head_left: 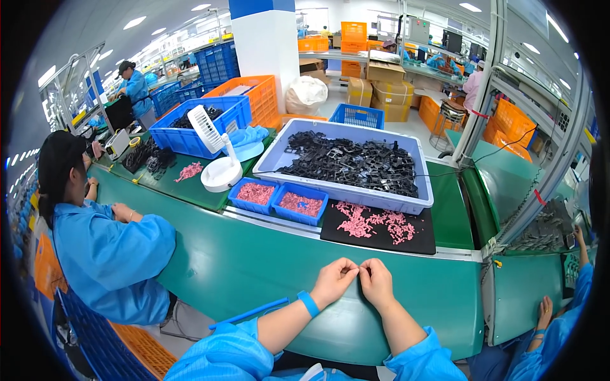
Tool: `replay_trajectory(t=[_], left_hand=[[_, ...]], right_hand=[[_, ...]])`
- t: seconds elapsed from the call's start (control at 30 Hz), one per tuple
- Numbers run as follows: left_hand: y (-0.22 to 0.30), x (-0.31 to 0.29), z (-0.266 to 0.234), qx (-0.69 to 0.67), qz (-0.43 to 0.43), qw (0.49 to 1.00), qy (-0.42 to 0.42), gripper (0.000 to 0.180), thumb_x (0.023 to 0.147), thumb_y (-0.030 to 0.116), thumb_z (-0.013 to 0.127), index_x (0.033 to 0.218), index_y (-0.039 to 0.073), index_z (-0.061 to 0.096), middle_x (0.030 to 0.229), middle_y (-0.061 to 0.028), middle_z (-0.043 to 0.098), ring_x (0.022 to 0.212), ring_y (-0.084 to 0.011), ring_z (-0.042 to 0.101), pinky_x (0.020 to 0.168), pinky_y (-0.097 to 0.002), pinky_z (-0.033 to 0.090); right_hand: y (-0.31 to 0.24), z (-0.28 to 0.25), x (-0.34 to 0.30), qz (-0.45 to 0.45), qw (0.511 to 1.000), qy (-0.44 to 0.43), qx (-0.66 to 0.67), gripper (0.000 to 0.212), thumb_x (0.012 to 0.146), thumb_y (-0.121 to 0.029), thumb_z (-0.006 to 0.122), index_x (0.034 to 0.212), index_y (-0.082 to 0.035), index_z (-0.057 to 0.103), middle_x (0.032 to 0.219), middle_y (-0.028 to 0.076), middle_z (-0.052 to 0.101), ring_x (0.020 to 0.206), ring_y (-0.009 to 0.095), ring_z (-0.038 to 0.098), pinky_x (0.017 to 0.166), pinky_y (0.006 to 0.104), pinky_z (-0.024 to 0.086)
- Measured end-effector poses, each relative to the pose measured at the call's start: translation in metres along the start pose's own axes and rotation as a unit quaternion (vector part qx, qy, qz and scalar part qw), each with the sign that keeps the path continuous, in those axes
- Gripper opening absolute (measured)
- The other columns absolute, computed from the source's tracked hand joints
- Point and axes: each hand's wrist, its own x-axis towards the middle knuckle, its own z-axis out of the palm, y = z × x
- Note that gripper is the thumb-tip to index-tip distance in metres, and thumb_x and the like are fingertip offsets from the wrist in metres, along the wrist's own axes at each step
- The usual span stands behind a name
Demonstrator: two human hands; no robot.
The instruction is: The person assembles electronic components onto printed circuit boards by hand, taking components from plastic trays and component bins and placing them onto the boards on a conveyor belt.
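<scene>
Over the green work surface (254, 273), my left hand (334, 282) and my right hand (377, 283) meet with their fingertips pinched together. Whatever the fingers hold, if anything, is too small to make out. A blue band circles my left wrist. Just beyond my hands, small pink pieces (356, 225) lie scattered on a black mat (413, 244). Behind the mat stands a large pale blue-grey bin (267, 166) heaped with black plastic parts (349, 159). Two small blue trays (251, 207) of pink pieces sit left of the mat.
A white desk fan (221, 174) stands left of the bin, near a blue crate (184, 141). Blue strips (251, 312) lie by my left forearm. One co-worker (105, 247) sits at the left; another person's hand (545, 312) rests at the right. A metal post (486, 89) rises at the right.
</scene>
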Motion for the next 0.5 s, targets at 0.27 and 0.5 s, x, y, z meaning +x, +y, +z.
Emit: replay_trajectory(t=[0.27, 0.5], left_hand=[[-0.0015, 0.0022, 0.0020, -0.008, -0.008, 1.000, 0.003, 0.012, 0.090, 0.011, 0.062, 0.095, 0.000, 0.061, 0.088, -0.0044, 0.066, 0.079, -0.0074, 0.061, 0.071, -0.0234, 0.051], [-0.0063, 0.0022, 0.0038, -0.026, -0.001, 1.000, -0.001, 0.012, 0.091, 0.009, 0.061, 0.097, -0.001, 0.061, 0.092, -0.0047, 0.065, 0.081, -0.0077, 0.061, 0.072, -0.0229, 0.051]], right_hand=[[-0.0031, -0.0049, 0.0047, 0.012, 1.000, -0.015, -0.002, 0.006, 0.080, -0.005, 0.063, 0.081, -0.003, 0.057, 0.078, 0.014, 0.060, 0.073, 0.032, 0.060, 0.064, 0.0394, 0.048], [-0.0035, -0.0059, 0.0036, 0.019, 1.000, -0.012, 0.003, 0.006, 0.081, -0.006, 0.062, 0.081, -0.003, 0.057, 0.079, 0.014, 0.060, 0.073, 0.032, 0.060, 0.065, 0.0395, 0.049]])
